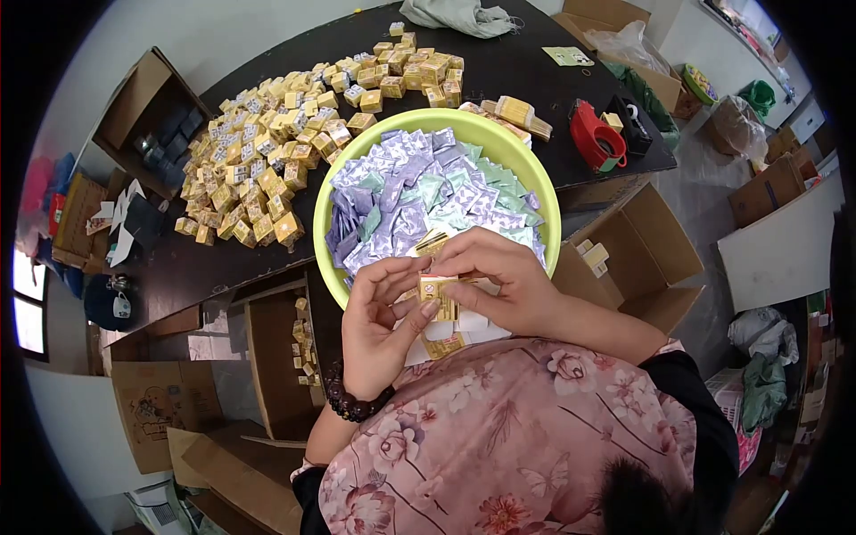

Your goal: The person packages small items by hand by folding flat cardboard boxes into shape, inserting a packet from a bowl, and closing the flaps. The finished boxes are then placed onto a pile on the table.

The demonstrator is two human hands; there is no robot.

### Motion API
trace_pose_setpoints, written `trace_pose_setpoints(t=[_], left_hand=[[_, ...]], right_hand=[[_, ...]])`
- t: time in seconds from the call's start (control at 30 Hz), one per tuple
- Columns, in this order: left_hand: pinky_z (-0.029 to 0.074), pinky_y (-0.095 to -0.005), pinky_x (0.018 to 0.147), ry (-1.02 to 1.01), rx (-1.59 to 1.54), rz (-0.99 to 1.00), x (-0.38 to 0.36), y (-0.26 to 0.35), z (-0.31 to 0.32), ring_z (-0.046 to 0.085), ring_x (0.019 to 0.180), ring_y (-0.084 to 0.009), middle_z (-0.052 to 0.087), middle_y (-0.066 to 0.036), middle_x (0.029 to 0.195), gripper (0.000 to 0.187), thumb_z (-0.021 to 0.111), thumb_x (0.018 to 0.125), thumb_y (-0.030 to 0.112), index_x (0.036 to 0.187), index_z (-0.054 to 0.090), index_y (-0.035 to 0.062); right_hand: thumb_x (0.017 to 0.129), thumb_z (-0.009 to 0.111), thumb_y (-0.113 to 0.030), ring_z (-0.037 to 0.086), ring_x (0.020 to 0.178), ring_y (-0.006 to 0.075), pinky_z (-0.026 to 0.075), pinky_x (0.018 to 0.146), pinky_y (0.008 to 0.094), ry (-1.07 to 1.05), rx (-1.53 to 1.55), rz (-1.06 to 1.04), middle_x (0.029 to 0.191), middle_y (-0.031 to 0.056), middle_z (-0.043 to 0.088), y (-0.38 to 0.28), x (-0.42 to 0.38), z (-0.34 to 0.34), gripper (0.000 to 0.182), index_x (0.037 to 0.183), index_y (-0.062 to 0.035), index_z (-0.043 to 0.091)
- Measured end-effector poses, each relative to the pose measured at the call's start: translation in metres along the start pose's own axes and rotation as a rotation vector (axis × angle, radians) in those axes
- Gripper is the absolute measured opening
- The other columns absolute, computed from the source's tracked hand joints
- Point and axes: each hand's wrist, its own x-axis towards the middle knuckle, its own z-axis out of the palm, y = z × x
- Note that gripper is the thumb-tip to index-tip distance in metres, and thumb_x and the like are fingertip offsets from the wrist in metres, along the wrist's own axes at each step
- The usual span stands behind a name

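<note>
My left hand and my right hand meet over the near rim of a lime-green basin. Between them is a small yellow printed box, with the left thumb and fingers closed around its side. The right thumb and fingertips press at its top and right edge. Purple, white and green sachets fill the basin. Below the hands, unfolded cartons with white insides and yellow print lie against my floral apron. Whether the box contains anything is hidden.
Many small yellow boxes are heaped on the black table. A bundle of flat cartons and a red tape dispenser lie right of the basin. Open cardboard boxes stand below, right and left, with small boxes inside.
</note>
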Motion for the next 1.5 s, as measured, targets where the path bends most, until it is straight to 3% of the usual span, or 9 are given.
trace_pose_setpoints(t=[0.2,0.5,0.7,0.8,0.9,1.13,1.3,1.4,1.5], left_hand=[[0.053,-0.0297,0.093,-0.055,0.095,0.033,-0.001,-0.004,-0.002,0.054,0.119,-0.0208,0.053,-0.014,0.126,0.037,0.059,0.085,-0.013,0.12,0.053,-0.0023],[0.05,-0.0259,0.092,-0.034,0.215,0.088,-0.001,-0.004,-0.005,0.057,0.114,-0.0186,0.056,-0.013,0.118,0.028,0.059,0.088,-0.01,0.115,0.056,-0.0018],[0.05,-0.0277,0.092,-0.046,0.133,-0.019,-0.003,-0.003,-0.006,0.057,0.114,-0.019,0.054,-0.014,0.122,0.022,0.058,0.089,-0.008,0.109,0.054,-0.0008],[0.05,-0.033,0.095,0.107,-0.217,-0.083,-0.001,-0.005,-0.008,0.056,0.115,-0.0222,0.052,-0.018,0.124,0.019,0.054,0.093,-0.003,0.108,0.044,0.0038],[0.049,-0.037,0.097,0.03,-0.671,-0.289,0.0,-0.011,-0.029,0.055,0.117,-0.0258,0.052,-0.02,0.125,0.013,0.051,0.095,0.0,0.105,0.044,0.0036],[0.043,-0.0364,0.102,-0.058,-0.636,-0.41,-0.004,-0.007,-0.034,0.053,0.119,-0.0226,0.053,-0.015,0.127,0.035,0.044,0.1,0.009,0.133,0.04,-0.0006],[0.044,-0.0363,0.101,-0.165,-0.48,-0.418,-0.009,-0.002,-0.042,0.053,0.119,-0.022,0.054,-0.014,0.125,0.027,0.046,0.1,0.012,0.126,0.041,0.0039],[0.046,-0.036,0.099,-0.119,-0.412,-0.405,-0.008,-0.002,-0.047,0.055,0.116,-0.0209,0.055,-0.013,0.12,0.021,0.045,0.101,0.014,0.12,0.038,0.007],[0.051,-0.0339,0.095,0.036,-0.387,-0.328,-0.007,0.001,-0.03,0.056,0.113,-0.0192,0.055,-0.011,0.118,0.018,0.043,0.102,0.016,0.117,0.035,0.0091]], right_hand=[[0.086,0.065,0.001,0.061,0.099,0.0195,0.05,0.083,0.0289,-0.072,-0.163,-0.04,0.105,0.01,0.057,-0.006,-0.002,-0.004,0.019,0.105,-0.0019,0.067],[0.087,0.064,0.003,0.057,0.101,0.0136,0.052,0.085,0.0257,0.033,0.23,0.176,0.11,0.0074,0.051,0.003,-0.003,0.004,0.012,0.099,0.0009,0.065],[0.088,0.063,0.002,0.058,0.101,0.0158,0.052,0.082,0.0279,-0.142,-0.03,0.087,0.105,0.0077,0.055,0.006,0.004,-0.009,0.012,0.099,0.0002,0.064],[0.088,0.059,-0.002,0.057,0.101,0.0276,0.046,0.088,0.0357,0.008,-0.53,-0.14,0.105,0.0113,0.063,0.027,0.031,-0.03,0.02,0.107,-0.0037,0.064],[0.083,0.063,-0.004,0.053,0.109,0.0286,0.043,0.094,0.0382,-0.21,-0.862,-0.018,0.108,0.0086,0.063,0.074,0.057,-0.062,0.027,0.11,-0.006,0.064],[0.08,0.066,-0.007,0.055,0.1,0.0286,0.044,0.089,0.0387,-0.369,-0.961,-0.004,0.099,0.0089,0.063,0.074,0.066,-0.081,0.022,0.101,-0.0041,0.064],[0.082,0.068,-0.006,0.061,0.081,0.0232,0.048,0.071,0.0322,0.118,-0.706,0.054,0.091,0.0098,0.064,0.029,0.047,-0.065,0.014,0.095,-0.0042,0.064],[0.082,0.068,-0.008,0.058,0.075,0.0258,0.046,0.07,0.0363,0.186,-0.366,0.059,0.08,0.0065,0.059,-0.023,0.024,-0.027,0.011,0.092,-0.0056,0.062],[0.078,0.072,-0.001,0.059,0.073,0.0181,0.042,0.07,0.0314,0.072,-0.532,-0.221,0.082,0.0041,0.064,-0.037,0.013,-0.007,0.017,0.094,-0.0059,0.066]])
